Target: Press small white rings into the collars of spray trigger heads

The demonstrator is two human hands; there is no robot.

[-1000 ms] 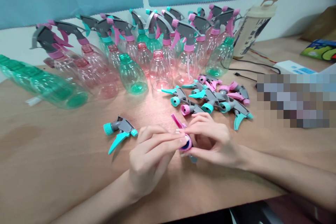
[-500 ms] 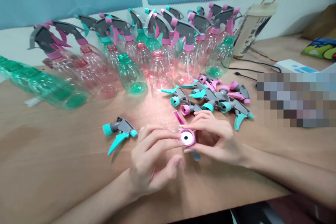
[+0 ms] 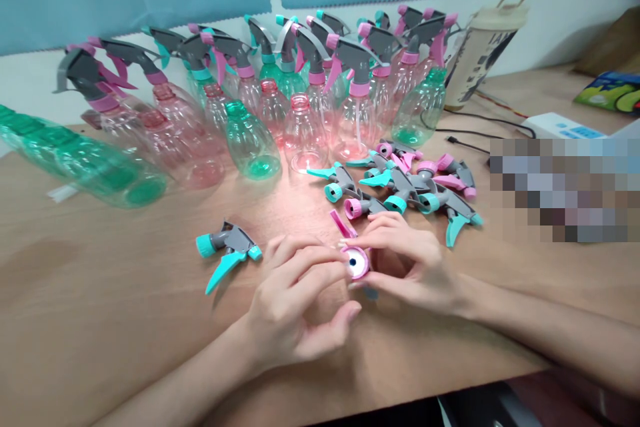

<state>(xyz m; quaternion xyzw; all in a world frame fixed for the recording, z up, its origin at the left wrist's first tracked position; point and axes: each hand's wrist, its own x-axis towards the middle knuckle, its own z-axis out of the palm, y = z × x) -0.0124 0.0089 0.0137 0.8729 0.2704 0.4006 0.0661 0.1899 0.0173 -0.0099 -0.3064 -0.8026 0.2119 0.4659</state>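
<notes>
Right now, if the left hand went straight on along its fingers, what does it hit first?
The pink-collared spray head in the right hand. The left hand has its fingertips right at it, probably touching, though depth is hard to judge.

Your spray head (image 3: 355, 265) has its open, round end turned up toward you, a little off the view's centre at about 5 o'clock. Its collar (image 3: 367, 263) is pink, and within the ring you have a white disc (image 3: 359, 270) with a dark hole in its middle. From the collar, the pink trigger (image 3: 341, 222) juts toward 11 o'clock, and a blurred blue-grey part (image 3: 371, 293) shows at 5. Your right hand (image 3: 413, 260) pinches it from 3 o'clock; your left hand's (image 3: 303, 297) fingertips meet the rim at 9, that thumb apart. Whether it touches the table below, you cannot tell.
</notes>
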